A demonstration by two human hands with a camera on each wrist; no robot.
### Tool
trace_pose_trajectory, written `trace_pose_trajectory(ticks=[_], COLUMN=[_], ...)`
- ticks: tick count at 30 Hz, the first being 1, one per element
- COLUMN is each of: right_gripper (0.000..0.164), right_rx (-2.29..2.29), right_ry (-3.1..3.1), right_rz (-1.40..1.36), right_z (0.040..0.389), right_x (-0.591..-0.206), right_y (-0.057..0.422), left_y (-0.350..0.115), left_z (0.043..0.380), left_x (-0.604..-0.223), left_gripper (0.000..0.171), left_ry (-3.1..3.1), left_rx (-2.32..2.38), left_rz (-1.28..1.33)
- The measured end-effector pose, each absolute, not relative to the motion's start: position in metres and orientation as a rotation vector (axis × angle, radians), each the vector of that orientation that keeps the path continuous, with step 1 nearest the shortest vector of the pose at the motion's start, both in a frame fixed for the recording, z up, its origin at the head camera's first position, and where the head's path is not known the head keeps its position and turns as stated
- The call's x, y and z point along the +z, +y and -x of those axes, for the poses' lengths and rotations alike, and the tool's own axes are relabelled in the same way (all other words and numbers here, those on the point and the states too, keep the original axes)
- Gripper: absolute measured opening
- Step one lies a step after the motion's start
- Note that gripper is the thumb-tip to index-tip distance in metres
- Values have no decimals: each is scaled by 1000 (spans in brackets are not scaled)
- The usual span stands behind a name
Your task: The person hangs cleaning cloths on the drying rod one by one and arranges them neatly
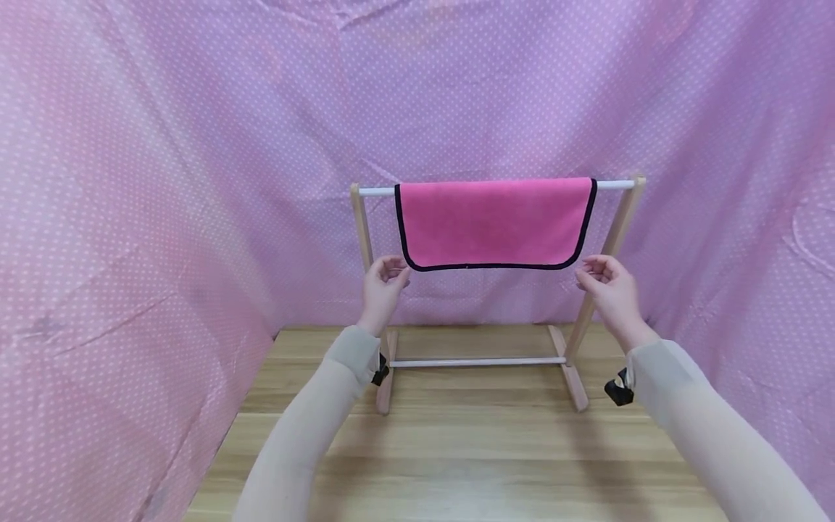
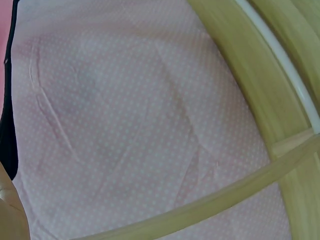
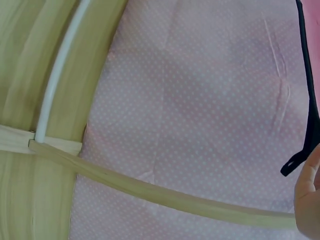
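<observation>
A pink cloth with black edging (image 1: 496, 225) hangs over the white top bar (image 1: 615, 185) of a wooden rack. Its lower corners are rounded and its front lies flat. My left hand (image 1: 383, 290) is beside the lower left corner, fingers loosely bent; whether its thumb touches the edging is hard to tell. By the lower right corner is my right hand (image 1: 612, 290), loosely bent and a small gap from the cloth. In the right wrist view, a small black loop (image 3: 292, 164) shows near the right hand (image 3: 307, 200). Only a sliver of the left hand (image 2: 11, 210) appears in the left wrist view.
The rack's side posts (image 1: 620, 221) stand behind and beside the hands. A white lower bar (image 1: 476, 362) joins the wooden feet (image 1: 572, 384) on the wood-grain table (image 1: 470, 449). Pink dotted fabric (image 1: 196, 181) surrounds the back and sides.
</observation>
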State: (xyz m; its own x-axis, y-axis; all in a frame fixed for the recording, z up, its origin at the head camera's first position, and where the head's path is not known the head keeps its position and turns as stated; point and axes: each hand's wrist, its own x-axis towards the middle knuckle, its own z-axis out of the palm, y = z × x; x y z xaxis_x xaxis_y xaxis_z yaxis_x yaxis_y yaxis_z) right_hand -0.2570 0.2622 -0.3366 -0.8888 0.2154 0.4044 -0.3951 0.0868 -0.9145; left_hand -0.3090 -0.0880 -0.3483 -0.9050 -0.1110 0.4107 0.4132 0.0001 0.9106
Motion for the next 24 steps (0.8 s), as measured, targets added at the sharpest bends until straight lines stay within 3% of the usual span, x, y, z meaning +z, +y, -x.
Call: trace_pose_trajectory(ticks=[6,12,16,24], right_gripper=[36,18,25,26], right_rx=[1817,1602,1455,1275], right_ry=[-2067,-2289,-2383,-2451], right_rz=[-275,-336,-362,-387], right_z=[243,216,197,175], right_x=[-350,-367,-378,-391], right_y=[254,249,247,245], left_y=[-91,-94,-101,-113], left_z=[286,253,236,215], left_x=[-361,-383,-395,-418], left_gripper=[26,24,24,29], left_ry=[-1892,-1944,-2047,-2208], left_rx=[-2017,-1971,-1895,-1715], left_rz=[353,429,448,497])
